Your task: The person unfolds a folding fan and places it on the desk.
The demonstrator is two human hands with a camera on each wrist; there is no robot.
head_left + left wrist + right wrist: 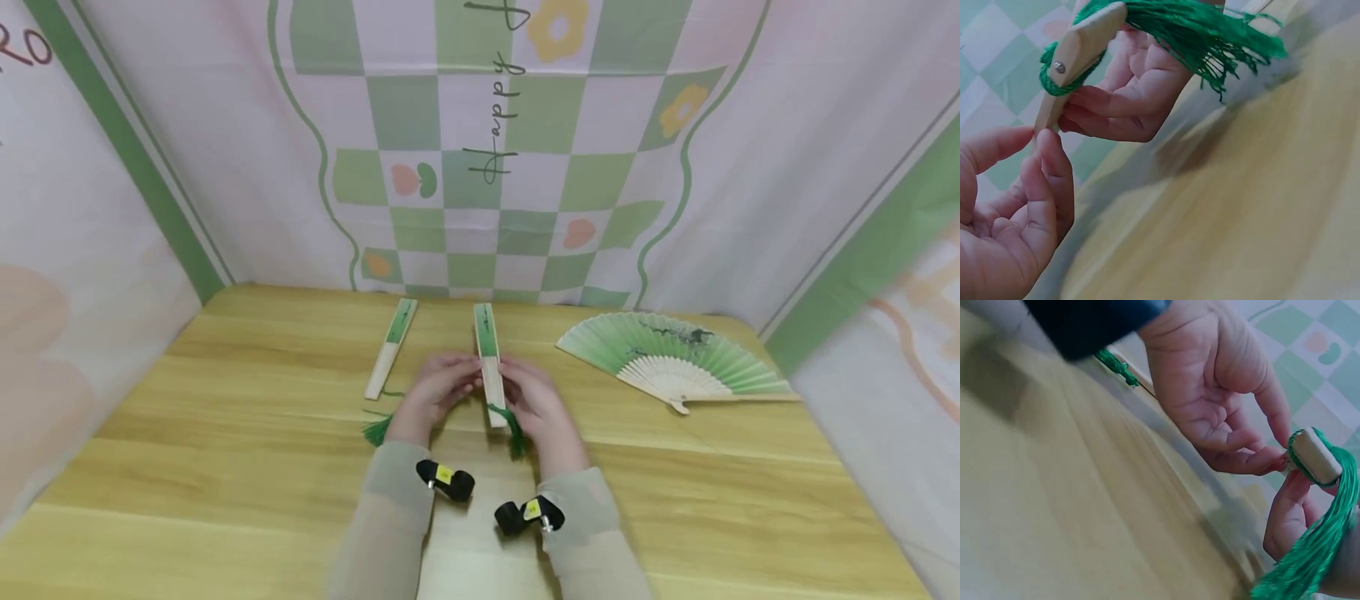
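A folded hand fan [491, 367] with a pale wooden end and green leaf stands raised between both hands. My left hand [442, 387] pinches its left side between thumb and fingertips. From the other side my right hand [528, 398] grips the same fan, fingers curled against its edge. In the left wrist view the rivet end of the fan [1079, 50] faces the camera, with a green tassel [1204, 44] looped around it. The right wrist view shows that tassel [1316, 550] hanging in front of part of the right hand [1288, 515].
A second folded fan [392, 350] lies to the left, its green tassel [377, 429] beside the left wrist. To the right an open green fan [675, 358] is spread on the wooden table [247, 467]. A checkered cloth [480, 125] hangs behind the table.
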